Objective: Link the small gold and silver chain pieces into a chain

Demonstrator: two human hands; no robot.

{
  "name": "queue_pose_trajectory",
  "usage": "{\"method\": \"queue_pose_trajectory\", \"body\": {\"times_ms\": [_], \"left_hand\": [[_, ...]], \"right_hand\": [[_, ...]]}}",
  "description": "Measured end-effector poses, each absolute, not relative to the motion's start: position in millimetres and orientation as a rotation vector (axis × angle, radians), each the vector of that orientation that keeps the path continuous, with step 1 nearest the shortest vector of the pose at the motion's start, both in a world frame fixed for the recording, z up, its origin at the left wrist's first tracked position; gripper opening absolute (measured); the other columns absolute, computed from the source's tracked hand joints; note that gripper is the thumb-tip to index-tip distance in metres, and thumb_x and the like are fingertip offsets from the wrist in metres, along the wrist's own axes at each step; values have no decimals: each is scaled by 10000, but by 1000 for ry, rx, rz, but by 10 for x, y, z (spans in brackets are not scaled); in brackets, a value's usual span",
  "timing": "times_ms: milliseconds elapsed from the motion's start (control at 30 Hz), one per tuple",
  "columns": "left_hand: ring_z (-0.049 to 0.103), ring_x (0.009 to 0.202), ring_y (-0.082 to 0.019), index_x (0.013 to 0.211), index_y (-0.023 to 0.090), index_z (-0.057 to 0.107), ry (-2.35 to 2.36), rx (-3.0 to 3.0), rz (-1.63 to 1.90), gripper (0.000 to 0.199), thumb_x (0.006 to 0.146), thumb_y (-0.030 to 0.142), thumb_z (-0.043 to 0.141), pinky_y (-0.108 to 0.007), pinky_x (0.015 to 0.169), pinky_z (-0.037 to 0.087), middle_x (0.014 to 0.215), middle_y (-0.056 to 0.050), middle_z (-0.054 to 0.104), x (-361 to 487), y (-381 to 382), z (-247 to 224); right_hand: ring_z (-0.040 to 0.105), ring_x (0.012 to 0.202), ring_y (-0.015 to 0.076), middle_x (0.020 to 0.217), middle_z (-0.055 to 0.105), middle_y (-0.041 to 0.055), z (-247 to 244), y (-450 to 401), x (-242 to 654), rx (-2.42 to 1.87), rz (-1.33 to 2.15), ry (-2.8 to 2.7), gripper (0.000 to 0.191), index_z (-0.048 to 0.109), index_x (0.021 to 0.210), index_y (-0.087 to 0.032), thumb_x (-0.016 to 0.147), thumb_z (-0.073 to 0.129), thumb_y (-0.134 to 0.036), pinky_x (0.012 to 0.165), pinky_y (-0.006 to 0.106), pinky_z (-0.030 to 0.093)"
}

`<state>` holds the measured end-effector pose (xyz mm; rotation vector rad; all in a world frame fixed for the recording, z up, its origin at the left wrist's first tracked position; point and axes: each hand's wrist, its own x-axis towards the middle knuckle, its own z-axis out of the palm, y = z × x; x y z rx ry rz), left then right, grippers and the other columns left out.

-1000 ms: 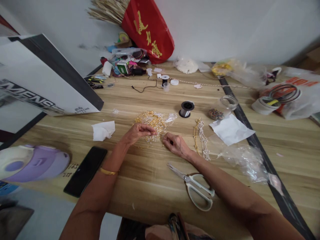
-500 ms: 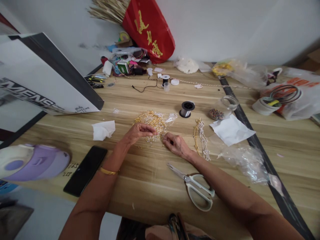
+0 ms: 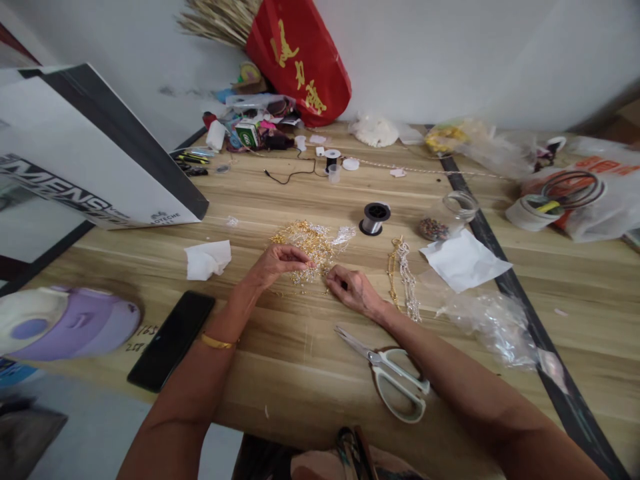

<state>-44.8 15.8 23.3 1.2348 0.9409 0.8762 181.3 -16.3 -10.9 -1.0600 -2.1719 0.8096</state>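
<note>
A tangled pile of gold and silver bead chains (image 3: 305, 240) lies mid-table. Over its near left edge is my left hand (image 3: 279, 262), thumb and fingertips pinched together; anything between them is too small to name. My right hand (image 3: 350, 287) rests at the pile's near right edge with its fingers curled closed, and their tips are partly hidden. Right of that hand lie a gold chain (image 3: 393, 273) and several silver chains (image 3: 408, 280). Scissors (image 3: 373, 358) with pale handles lie slightly spread beside my right forearm. Beyond the pile stands a spool of fine wire (image 3: 374, 219).
At left are a phone (image 3: 173, 340), a white paper scrap (image 3: 207, 259), a purple-and-white device (image 3: 75, 325) and a large box (image 3: 100, 153). To the right lie a tipped jar of beads (image 3: 447, 217), white paper (image 3: 465, 260) and plastic bags (image 3: 493, 323). A red bag (image 3: 303, 63) leans at the back.
Almost nothing differs. Both hands keep their place at the pile, and the whole view has shifted very slightly.
</note>
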Motion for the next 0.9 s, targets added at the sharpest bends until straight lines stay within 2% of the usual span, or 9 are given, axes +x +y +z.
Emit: {"method": "queue_pose_trajectory", "body": {"times_ms": [400, 733, 900], "left_hand": [[688, 797, -169, 747, 138, 690, 969, 1305, 925, 172, 631, 233, 774, -304, 820, 516, 790, -43, 734, -436, 156, 212], [649, 685, -133, 709, 129, 669, 1042, 1383, 963, 170, 633, 251, 759, -257, 700, 509, 707, -28, 700, -402, 144, 268], [661, 713, -137, 737, 126, 661, 1002, 1334, 976, 168, 638, 231, 748, -269, 736, 513, 728, -29, 706, -410, 154, 239]], "right_hand": [[458, 529, 93, 631, 563, -11, -119, -160, 1812, -1058, 826, -2168, 103, 547, 816, -169, 866, 472, -220, 536, 196, 323], [469, 538, 97, 645, 575, -5, -100, -169, 1809, -1062, 835, -2162, 103, 548, 811, -168, 861, 473, -218, 543, 202, 331], [462, 530, 95, 635, 567, -10, -107, -167, 1809, -1055, 831, -2159, 104, 548, 812, -168, 863, 472, -219, 536, 201, 326]]}}
